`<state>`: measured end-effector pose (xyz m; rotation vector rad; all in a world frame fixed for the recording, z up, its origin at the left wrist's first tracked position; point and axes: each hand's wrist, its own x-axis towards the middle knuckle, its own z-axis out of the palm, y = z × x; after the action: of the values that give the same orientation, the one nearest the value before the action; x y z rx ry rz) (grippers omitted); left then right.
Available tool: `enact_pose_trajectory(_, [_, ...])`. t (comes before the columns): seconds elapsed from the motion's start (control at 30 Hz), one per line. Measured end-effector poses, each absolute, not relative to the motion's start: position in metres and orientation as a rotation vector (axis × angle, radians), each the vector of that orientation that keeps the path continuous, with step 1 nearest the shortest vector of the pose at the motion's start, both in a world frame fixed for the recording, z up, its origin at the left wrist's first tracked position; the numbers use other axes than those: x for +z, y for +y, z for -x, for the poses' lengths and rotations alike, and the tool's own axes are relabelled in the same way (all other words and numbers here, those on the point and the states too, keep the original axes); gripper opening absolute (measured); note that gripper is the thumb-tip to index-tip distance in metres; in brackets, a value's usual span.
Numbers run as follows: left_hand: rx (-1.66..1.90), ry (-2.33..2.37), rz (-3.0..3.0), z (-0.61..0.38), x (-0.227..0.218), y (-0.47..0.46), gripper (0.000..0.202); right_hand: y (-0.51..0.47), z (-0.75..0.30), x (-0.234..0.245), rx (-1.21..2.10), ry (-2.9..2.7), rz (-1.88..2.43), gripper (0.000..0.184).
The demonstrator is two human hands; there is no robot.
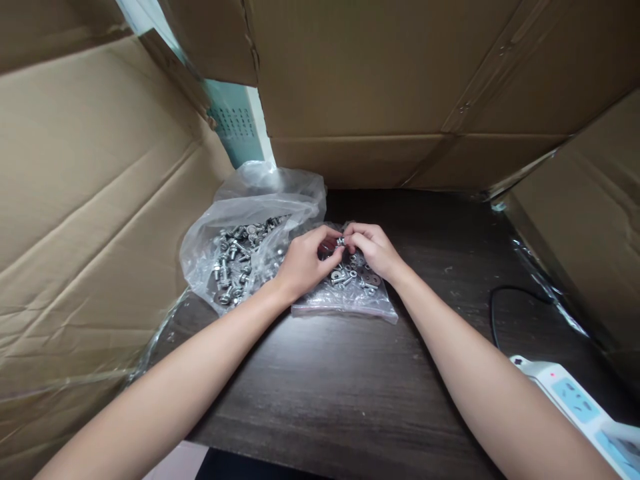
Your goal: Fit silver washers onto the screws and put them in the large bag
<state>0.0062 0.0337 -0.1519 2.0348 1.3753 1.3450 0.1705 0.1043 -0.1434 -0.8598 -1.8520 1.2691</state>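
Observation:
My left hand (309,259) and my right hand (371,248) meet at their fingertips, pinching a small silvery metal fastener (341,241) between them. It looks like a bolt with a nut or washers, too small to tell fully. Below the hands lies a flat clear plastic bag (345,305) with loose nuts, washers and bolts (350,275) on or in it. To the left, beside my left hand, a larger open clear plastic bag (200,250) holds many metal bolts (233,257).
Cardboard walls (360,73) surround the dark wooden table (340,380) at the left, back and right. A white power strip (575,400) lies at the right front, with a black cable (493,313) behind it. Greenish printed material (235,123) shows through a gap at the back left.

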Motion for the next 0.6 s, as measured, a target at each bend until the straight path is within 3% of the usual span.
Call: enact_pose_trajectory(0.6, [1.350, 1.376, -2.026, -0.0071, -0.1516, 0.0332, 0.013, 0.1046, -0.1695, -0.1465, 1.263, -1.851, 0.886, 0.024])
